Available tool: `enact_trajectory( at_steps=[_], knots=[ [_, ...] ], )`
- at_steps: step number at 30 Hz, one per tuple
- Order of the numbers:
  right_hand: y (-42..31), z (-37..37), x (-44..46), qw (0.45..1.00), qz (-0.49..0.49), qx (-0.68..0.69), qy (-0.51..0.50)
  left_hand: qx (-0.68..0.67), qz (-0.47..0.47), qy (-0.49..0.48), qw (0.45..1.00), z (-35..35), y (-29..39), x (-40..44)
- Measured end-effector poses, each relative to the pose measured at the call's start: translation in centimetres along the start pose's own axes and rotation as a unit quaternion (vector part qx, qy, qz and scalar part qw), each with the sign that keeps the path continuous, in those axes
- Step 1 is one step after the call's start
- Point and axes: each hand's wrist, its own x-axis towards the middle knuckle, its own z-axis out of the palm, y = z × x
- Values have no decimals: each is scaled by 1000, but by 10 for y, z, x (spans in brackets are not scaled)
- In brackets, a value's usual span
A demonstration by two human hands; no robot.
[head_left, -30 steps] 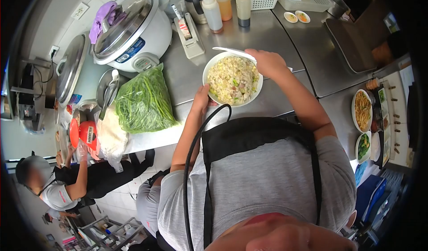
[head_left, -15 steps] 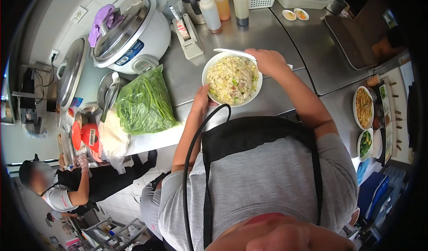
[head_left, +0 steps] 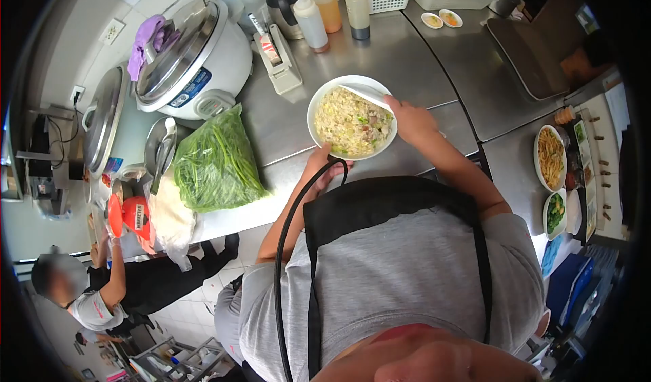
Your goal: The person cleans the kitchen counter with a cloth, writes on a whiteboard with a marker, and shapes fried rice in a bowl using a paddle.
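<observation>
A white bowl (head_left: 316, 99) of fried rice (head_left: 349, 121), with bits of green and egg, is in front of me at the counter's near edge. My left hand (head_left: 327, 166) grips the bowl's near-left rim, its fingers partly hidden below and by a black cable. In my right hand (head_left: 411, 122) is a white rice paddle (head_left: 367, 95), closed in the fingers at the bowl's right side. The paddle's blade reaches into the bowl and lies against the far part of the rice.
Left of the bowl lie bagged green vegetables (head_left: 218, 162) and a large rice cooker (head_left: 196, 63). Squeeze bottles (head_left: 311, 24) and a tape dispenser (head_left: 279, 67) stand behind. Noodles (head_left: 550, 157) and greens (head_left: 555, 214) sit right. A co-worker (head_left: 102, 294) stands at left.
The paddle has moved from the bowl's far rim down onto the rice. More of the bowl's far inner wall shows. My left hand has shifted right along the near rim.
</observation>
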Motion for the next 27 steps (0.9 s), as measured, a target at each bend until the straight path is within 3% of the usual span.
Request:
enact_trajectory(
  at_steps=[3, 7, 12, 15, 18, 21, 27],
  knots=[
    [0, -18, -4, 999, 9, 23, 21, 130, -51, -9, 990, -18, 7, 9],
    [12, -18, -7, 999, 16, 32, 6, 236, 0, 77, 969, -26, 24, 25],
    [16, -9, -15, 998, 28, 63, 1, 320, 94, 48, 942, -30, 41, 39],
    [12, -27, -19, 996, 44, 75, 2, 323, 128, 18, 937, -33, 38, 43],
    [14, -16, -18, 999, 29, 41, -4, 320, 97, 34, 942, -30, 33, 42],
    [8, 0, -23, 1000, 14, 18, -15, 213, 109, 67, 969, -10, 15, 26],
    [19, 1, -21, 997, 22, 53, 60, 70, -25, -47, 996, -8, -4, 13]
  ],
)
